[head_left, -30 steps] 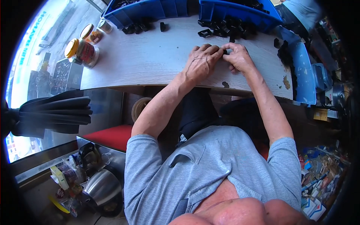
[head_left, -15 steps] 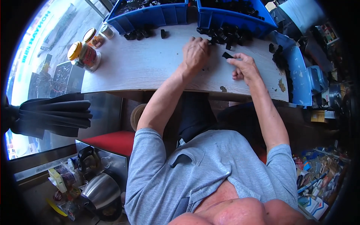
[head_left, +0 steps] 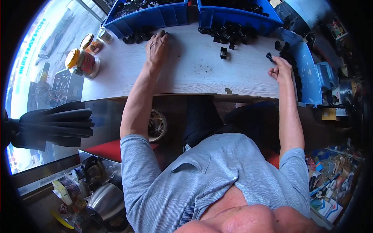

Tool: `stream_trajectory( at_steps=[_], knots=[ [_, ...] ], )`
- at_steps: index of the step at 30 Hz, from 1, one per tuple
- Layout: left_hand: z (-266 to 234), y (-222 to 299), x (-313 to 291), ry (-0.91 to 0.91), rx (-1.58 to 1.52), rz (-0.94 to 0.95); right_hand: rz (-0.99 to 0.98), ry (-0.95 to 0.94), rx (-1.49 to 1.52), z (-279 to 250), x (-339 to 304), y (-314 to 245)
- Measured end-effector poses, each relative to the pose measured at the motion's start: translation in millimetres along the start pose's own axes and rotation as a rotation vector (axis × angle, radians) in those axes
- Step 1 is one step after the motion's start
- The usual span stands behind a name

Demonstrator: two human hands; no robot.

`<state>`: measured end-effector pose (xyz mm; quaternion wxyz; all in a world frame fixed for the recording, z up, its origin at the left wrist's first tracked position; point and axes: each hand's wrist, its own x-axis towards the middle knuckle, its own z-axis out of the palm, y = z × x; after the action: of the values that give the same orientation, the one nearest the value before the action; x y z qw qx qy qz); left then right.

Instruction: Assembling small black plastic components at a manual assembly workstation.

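Note:
At the right end of the white table, my right hand (head_left: 281, 70) pinches a small black plastic part (head_left: 269, 57) between thumb and fingertips. My left hand (head_left: 157, 48) is at the far left of the tabletop, beside a cluster of similar black parts (head_left: 136, 37). Its fingers are curled down, and whatever is under them is hidden. One black part (head_left: 223, 53) stands alone on the table between my hands. Behind it lies a heap of black parts (head_left: 226, 34), in front of the right blue bin.
Two blue bins (head_left: 149, 17) (head_left: 241, 19) of black parts line the back. A light-blue bin (head_left: 309, 72) stands at the right edge. Jars with yellow lids (head_left: 83, 64) sit at the left. Dark specks (head_left: 204, 70) mark the white table (head_left: 182, 79).
My left hand has moved left from the heap to the left cluster. My right hand has moved right with its black part. A lone black part now shows in front of the heap.

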<state>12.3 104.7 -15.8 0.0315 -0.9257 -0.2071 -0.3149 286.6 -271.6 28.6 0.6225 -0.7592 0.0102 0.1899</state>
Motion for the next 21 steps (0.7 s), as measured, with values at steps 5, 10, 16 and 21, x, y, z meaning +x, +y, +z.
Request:
stream_trajectory(
  at_steps=[5,10,16,21],
  knots=[
    [-12.1,27.5,-7.5,-0.017,-0.089,0.03,-0.041,0.145,0.037,10.3,-7.0,1.5],
    [-21.2,64.0,-8.0,-0.208,-0.14,0.018,-0.038,-0.174,-0.115,54.8,-39.1,1.3],
    [-8.5,46.1,5.3,-0.058,-0.055,0.128,-0.075,-0.367,-0.363,107.8,-64.5,-5.3],
    [6.7,46.1,8.7,-0.05,-0.14,0.053,-0.119,-0.36,-0.569,130.0,-77.8,-16.0]
  ],
)
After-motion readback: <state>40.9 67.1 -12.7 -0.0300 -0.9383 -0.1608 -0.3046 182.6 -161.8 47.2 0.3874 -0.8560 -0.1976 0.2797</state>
